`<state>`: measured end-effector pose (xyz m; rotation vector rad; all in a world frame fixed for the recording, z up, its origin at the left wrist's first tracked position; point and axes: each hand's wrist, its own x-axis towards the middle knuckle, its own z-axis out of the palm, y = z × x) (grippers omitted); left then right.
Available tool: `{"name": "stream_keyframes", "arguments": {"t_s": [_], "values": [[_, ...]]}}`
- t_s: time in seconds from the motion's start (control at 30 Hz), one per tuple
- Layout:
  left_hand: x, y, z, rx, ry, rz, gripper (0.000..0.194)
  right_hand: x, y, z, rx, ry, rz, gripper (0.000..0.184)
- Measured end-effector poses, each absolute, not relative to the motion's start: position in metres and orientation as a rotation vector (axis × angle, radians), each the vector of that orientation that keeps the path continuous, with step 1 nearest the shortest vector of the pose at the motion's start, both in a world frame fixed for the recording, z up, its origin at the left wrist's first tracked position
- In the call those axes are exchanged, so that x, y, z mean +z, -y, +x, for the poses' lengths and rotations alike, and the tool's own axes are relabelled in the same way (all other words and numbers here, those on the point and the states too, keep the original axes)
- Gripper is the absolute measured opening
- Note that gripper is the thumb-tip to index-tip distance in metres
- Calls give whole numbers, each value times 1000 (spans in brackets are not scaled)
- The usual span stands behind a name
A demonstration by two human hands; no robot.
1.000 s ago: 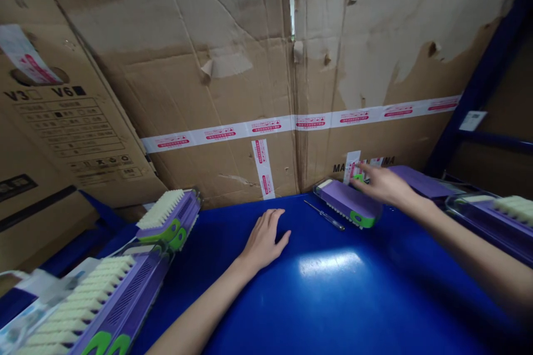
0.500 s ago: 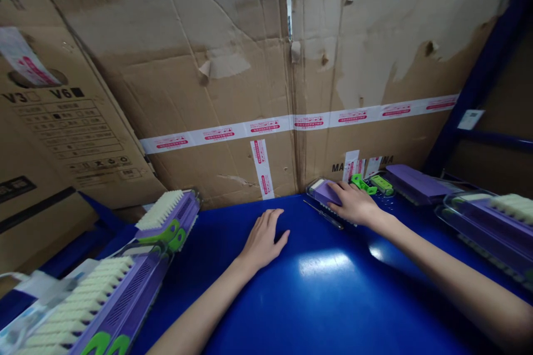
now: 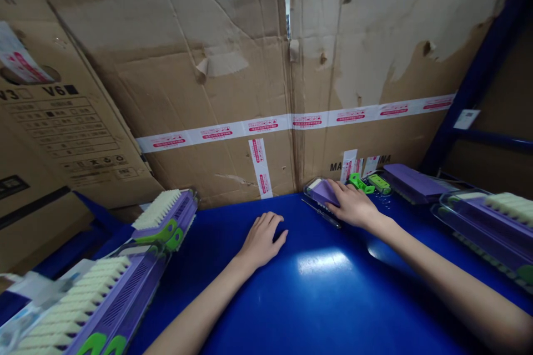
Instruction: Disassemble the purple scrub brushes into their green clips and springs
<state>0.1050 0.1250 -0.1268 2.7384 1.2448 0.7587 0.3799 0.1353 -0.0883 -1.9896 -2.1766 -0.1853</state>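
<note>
My right hand [image 3: 353,203] lies over a purple plastic piece [image 3: 323,192] with a cream end and a clear rim, its thumb on the near side and the fingers across the top. Part of that piece is hidden under the palm. A thin dark tool [image 3: 327,215] lies on the table along its near side. Just beyond the hand are a bright green bracket [image 3: 360,183] and a green block [image 3: 380,183]. My left hand [image 3: 263,238] rests on the blue tabletop [image 3: 266,310] with its fingers stretched out, the thumb apart, holding nothing.
Purple brush units with cream bristles [image 3: 79,305] line the left edge, another [image 3: 166,216] behind them. At right lie a purple cover [image 3: 412,180] and a clear-cased brush unit [image 3: 491,222]. Taped cardboard [image 3: 216,89] walls the back; a blue post [image 3: 462,83] stands at right.
</note>
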Motion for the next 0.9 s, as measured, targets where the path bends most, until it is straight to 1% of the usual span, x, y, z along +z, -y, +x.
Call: {"name": "stream_keyframes", "arguments": {"t_s": [0.17, 0.47, 0.63, 0.9], "values": [[-128, -126, 105, 792, -1215, 2780, 11, -90, -134, 379, -196, 2173, -1966, 64], [-128, -126, 106, 770, -1217, 2797, 12, -88, -133, 372, -189, 2208, -1981, 69], [-128, -126, 106, 740, -1238, 2806, 15, -88, -132, 368, -199, 2208, -1984, 68], [-128, -127, 105, 747, -1230, 2805, 13, -90, -132, 369, -225, 2206, -1978, 66]]}}
